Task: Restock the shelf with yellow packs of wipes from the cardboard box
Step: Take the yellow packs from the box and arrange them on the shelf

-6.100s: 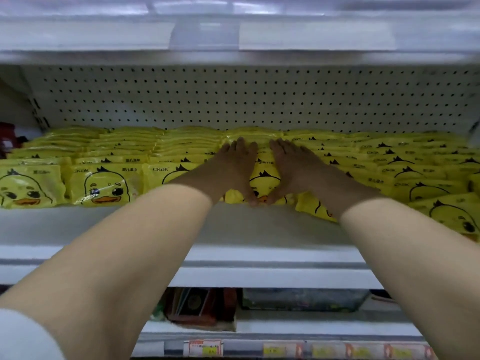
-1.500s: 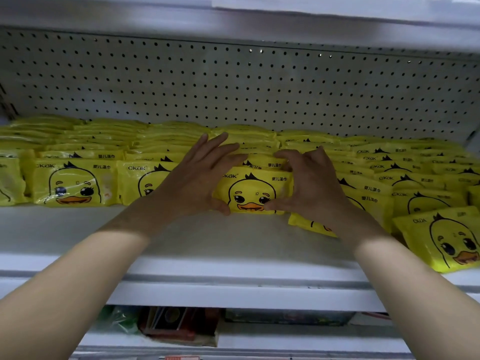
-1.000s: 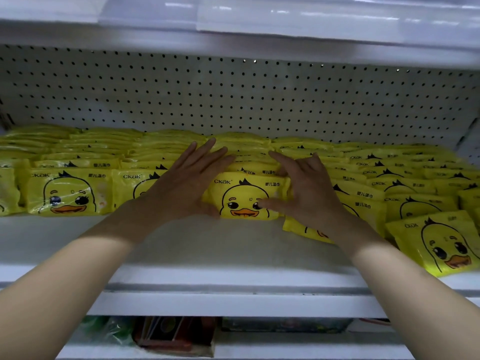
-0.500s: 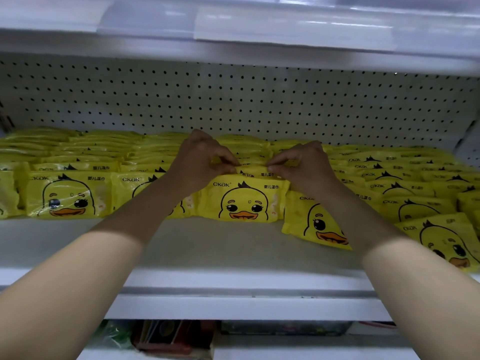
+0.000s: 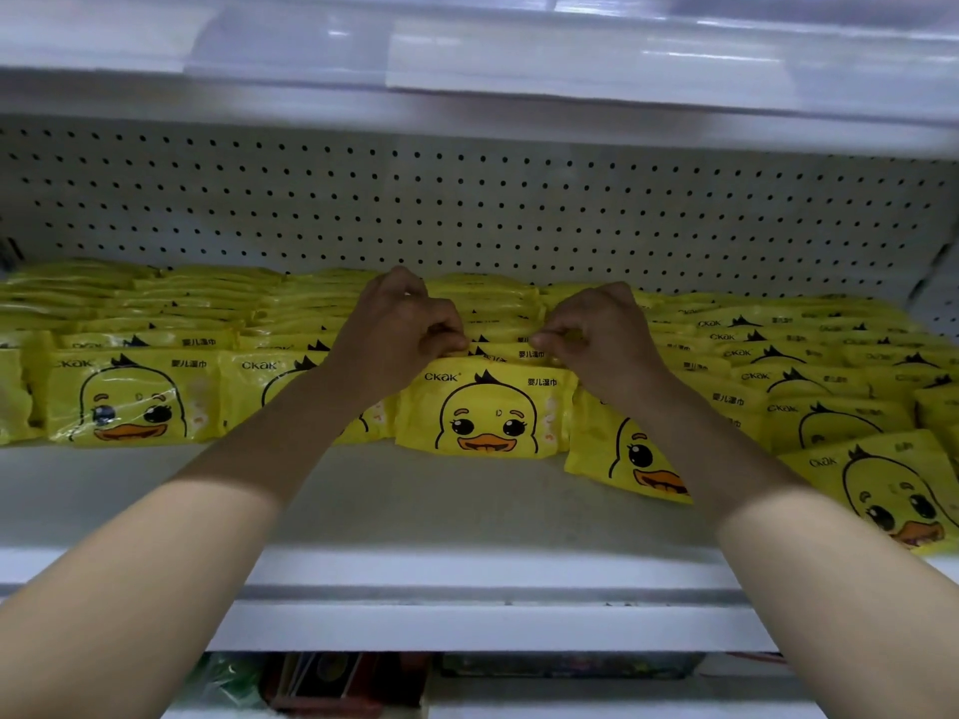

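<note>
Rows of yellow duck-face wipes packs [image 5: 129, 402] fill the white shelf [image 5: 415, 511]. One front pack [image 5: 485, 415] stands upright in the middle row. My left hand [image 5: 399, 332] and my right hand [image 5: 597, 337] both reach over it with curled fingers and pinch the top edges of the packs just behind it. To its right a pack [image 5: 622, 454] lies tilted, and another [image 5: 892, 490] leans forward near the right edge. The cardboard box is out of sight.
A white pegboard [image 5: 467, 210] backs the shelf, and another shelf [image 5: 467, 96] hangs low overhead. The front strip of the shelf is bare white board. Below, a lower shelf holds dark and green goods [image 5: 322, 682].
Since a second ago both hands went from lying flat beside the front pack to curling over its top. The front pack now stands more upright.
</note>
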The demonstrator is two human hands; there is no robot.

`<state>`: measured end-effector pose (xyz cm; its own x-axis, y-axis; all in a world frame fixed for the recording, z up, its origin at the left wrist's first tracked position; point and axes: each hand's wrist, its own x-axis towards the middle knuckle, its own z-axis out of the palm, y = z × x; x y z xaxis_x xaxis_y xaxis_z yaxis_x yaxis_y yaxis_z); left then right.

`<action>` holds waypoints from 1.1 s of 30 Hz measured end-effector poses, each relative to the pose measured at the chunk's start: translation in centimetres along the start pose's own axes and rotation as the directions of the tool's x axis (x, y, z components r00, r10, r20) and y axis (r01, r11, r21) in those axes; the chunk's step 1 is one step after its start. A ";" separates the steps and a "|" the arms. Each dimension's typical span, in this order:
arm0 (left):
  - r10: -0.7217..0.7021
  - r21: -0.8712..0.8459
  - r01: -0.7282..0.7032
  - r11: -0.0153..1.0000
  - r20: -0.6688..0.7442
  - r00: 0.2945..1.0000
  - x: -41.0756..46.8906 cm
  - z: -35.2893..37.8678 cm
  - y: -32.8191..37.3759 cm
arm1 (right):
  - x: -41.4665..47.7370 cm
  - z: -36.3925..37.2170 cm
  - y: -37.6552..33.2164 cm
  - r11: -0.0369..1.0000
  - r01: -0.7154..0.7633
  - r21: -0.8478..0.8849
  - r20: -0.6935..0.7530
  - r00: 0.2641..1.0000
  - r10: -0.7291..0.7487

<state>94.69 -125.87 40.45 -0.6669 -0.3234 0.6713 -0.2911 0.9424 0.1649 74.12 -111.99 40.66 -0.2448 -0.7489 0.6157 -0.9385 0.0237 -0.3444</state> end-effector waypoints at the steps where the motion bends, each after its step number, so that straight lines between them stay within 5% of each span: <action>1: -0.023 -0.066 0.022 0.998 -0.021 1.000 -0.2 -0.4 -0.2 | -0.2 -0.4 0.0 0.998 -0.008 0.060 -0.018 1.000 0.009; 5: -0.050 -0.212 0.041 0.976 -0.035 0.998 -1.2 -1.5 0.1 | -1.5 -2.0 -0.6 0.974 -0.041 0.223 0.022 0.999 0.037; 11: -0.046 -0.233 0.058 0.971 0.056 0.997 -2.1 -1.2 0.6 | -2.3 -2.0 -1.5 0.990 -0.059 0.132 0.205 0.978 0.031; 19: 0.208 0.039 -0.205 0.978 -0.096 0.973 -2.2 -0.5 0.8 | -2.2 -0.8 -2.0 0.994 0.099 0.049 0.074 0.992 -0.102; 29: 0.089 -0.160 -0.096 0.982 -0.049 0.995 -2.0 0.3 1.2 | -2.9 -1.3 -1.6 0.986 -0.036 0.165 0.141 0.990 0.012; 33: 0.041 -0.139 -0.041 0.989 -0.005 0.999 -1.8 0.1 1.0 | -2.8 -1.6 -1.2 0.992 -0.120 0.030 0.187 0.976 0.112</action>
<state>95.53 -124.31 39.30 -0.6745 -0.2842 0.6814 -0.1651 0.9576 0.2359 75.56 -108.84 40.54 -0.2988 -0.8523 0.4293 -0.8946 0.0935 -0.4370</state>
